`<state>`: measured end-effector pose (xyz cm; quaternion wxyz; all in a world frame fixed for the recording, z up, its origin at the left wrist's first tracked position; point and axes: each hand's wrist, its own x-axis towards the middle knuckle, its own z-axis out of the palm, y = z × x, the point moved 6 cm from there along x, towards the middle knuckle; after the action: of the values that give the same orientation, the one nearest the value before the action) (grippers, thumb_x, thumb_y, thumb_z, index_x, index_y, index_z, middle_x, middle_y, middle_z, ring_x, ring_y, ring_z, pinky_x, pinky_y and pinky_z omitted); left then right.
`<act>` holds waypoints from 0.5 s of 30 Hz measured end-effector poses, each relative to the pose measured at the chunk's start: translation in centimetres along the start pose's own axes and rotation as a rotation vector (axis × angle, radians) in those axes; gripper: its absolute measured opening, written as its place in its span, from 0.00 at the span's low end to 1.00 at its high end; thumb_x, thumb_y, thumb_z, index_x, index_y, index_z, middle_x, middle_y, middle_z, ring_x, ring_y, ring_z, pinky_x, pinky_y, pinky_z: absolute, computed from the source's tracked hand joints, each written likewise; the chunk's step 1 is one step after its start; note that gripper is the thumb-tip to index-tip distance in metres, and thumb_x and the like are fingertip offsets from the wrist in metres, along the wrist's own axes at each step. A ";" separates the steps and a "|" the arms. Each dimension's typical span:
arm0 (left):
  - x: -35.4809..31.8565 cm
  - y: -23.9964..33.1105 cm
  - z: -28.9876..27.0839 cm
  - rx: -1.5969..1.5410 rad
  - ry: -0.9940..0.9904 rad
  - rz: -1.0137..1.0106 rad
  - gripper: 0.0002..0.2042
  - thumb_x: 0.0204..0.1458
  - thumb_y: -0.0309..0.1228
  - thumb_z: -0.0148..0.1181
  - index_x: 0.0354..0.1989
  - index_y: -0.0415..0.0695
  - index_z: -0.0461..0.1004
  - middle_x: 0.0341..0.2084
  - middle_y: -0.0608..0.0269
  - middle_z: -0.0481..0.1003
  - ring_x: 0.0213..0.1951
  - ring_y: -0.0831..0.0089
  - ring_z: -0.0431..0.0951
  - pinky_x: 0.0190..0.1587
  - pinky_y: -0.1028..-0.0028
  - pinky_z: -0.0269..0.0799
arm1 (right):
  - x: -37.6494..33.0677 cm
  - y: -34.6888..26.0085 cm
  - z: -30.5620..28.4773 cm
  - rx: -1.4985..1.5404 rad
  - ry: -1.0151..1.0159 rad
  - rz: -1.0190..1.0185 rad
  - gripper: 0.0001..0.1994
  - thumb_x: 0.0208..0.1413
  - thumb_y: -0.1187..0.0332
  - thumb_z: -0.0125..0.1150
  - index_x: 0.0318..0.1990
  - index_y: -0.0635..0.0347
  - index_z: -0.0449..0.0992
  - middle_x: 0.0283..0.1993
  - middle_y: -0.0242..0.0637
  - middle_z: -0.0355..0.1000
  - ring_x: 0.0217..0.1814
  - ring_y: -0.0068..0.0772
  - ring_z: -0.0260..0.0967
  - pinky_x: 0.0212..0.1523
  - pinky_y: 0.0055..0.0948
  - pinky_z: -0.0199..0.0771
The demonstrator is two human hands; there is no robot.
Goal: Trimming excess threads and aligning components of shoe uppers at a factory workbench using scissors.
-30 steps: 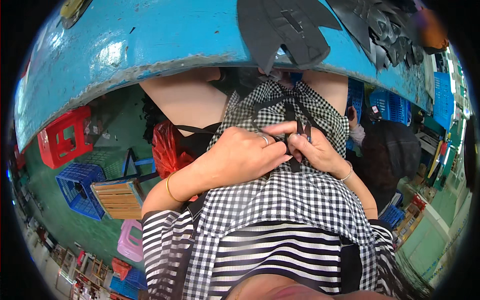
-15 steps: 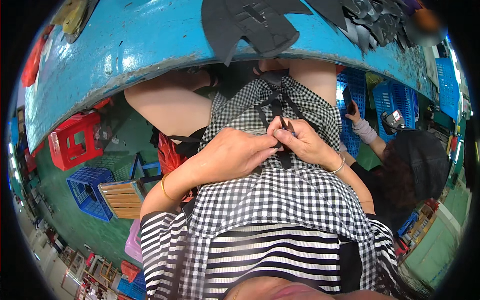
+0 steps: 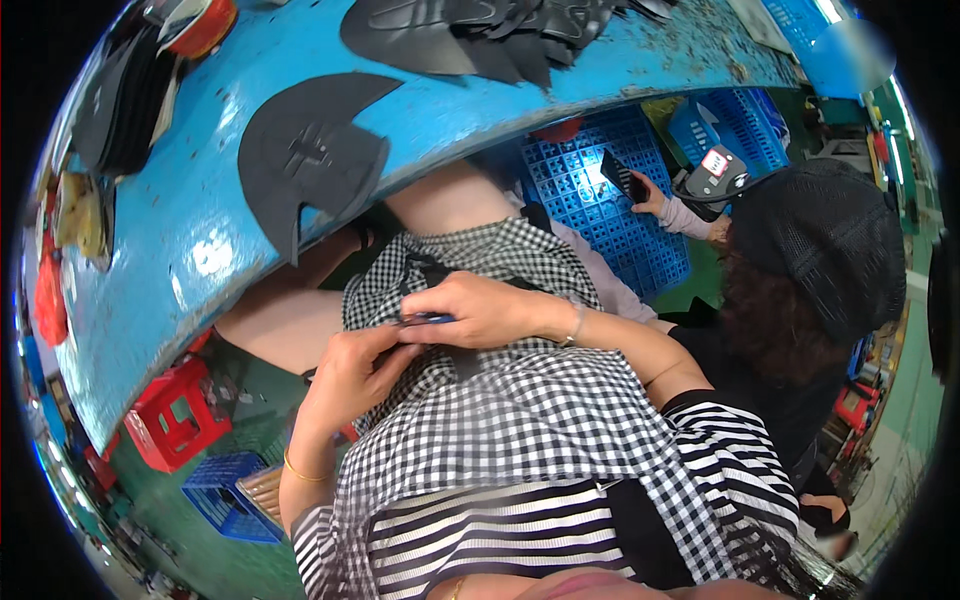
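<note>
Over the black-and-white checked apron (image 3: pixel 520 410) on my lap, my two hands meet. My right hand (image 3: pixel 485 312) is closed around a small dark tool (image 3: pixel 432 318) with a bluish part; its working end is hidden. Fingers pinched together, my left hand (image 3: pixel 360 372) touches the right one's fingertips. Whatever lies between its fingers is too hidden to name. On the blue table beyond my hands lies a flat black cut piece (image 3: pixel 300 150), curved with a notch, like a shoe upper; part of it overhangs the edge.
More black pieces (image 3: pixel 480 30) are heaped at the back of the blue table (image 3: pixel 200 200), with a dark stack (image 3: pixel 125 100) at far left. A co-worker in a black cap (image 3: pixel 825 240) sits close at right, holding a phone (image 3: pixel 622 178) over a blue crate (image 3: pixel 580 170). A red stool (image 3: pixel 180 415) stands left.
The view has swung toward the right, bringing the co-worker and blue crate further in. My hands stay together over the apron, and the right one still holds the dark tool.
</note>
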<state>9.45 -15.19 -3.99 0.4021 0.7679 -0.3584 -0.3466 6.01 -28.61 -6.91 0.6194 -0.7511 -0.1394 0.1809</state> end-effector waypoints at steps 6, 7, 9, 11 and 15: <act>0.3 -0.5 -1.6 -0.011 0.063 -0.125 0.07 0.48 0.25 0.66 0.35 0.37 0.80 0.17 0.55 0.74 0.17 0.70 0.70 0.21 0.71 0.63 | 2.3 -0.2 -0.9 0.075 -0.081 -0.088 0.20 0.62 0.52 0.56 0.31 0.62 0.72 0.19 0.46 0.67 0.20 0.45 0.66 0.25 0.39 0.64; 0.3 -0.5 -1.7 -0.011 0.059 -0.133 0.07 0.48 0.25 0.66 0.35 0.37 0.80 0.17 0.55 0.74 0.17 0.70 0.70 0.21 0.71 0.63 | 2.5 -0.1 -0.9 0.099 -0.091 -0.106 0.19 0.62 0.53 0.57 0.30 0.62 0.71 0.18 0.44 0.65 0.18 0.42 0.63 0.24 0.38 0.62; 0.3 -1.2 -1.6 0.047 -0.015 -0.249 0.07 0.48 0.26 0.66 0.35 0.37 0.80 0.17 0.56 0.74 0.16 0.71 0.69 0.21 0.71 0.63 | 2.8 0.7 -1.0 0.107 -0.112 -0.111 0.19 0.63 0.53 0.57 0.29 0.62 0.70 0.18 0.44 0.65 0.18 0.41 0.62 0.23 0.38 0.61; 0.7 -1.1 -1.6 0.059 -0.021 -0.245 0.06 0.49 0.26 0.66 0.34 0.38 0.81 0.18 0.57 0.76 0.17 0.73 0.72 0.22 0.73 0.65 | 3.0 1.1 -1.0 0.120 -0.137 -0.117 0.20 0.63 0.53 0.57 0.28 0.62 0.69 0.18 0.44 0.65 0.18 0.40 0.62 0.23 0.37 0.61; 2.0 -0.1 -1.6 -0.005 -0.014 -0.283 0.05 0.50 0.24 0.64 0.33 0.37 0.81 0.20 0.57 0.78 0.21 0.72 0.78 0.25 0.74 0.70 | 3.2 1.8 -1.6 0.132 -0.127 -0.118 0.21 0.63 0.53 0.57 0.27 0.62 0.68 0.17 0.43 0.64 0.17 0.39 0.60 0.22 0.37 0.60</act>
<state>11.84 -16.22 -3.90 0.3486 0.8074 -0.2486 -0.4060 9.51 -28.97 -8.70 0.6672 -0.6861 -0.2100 0.2001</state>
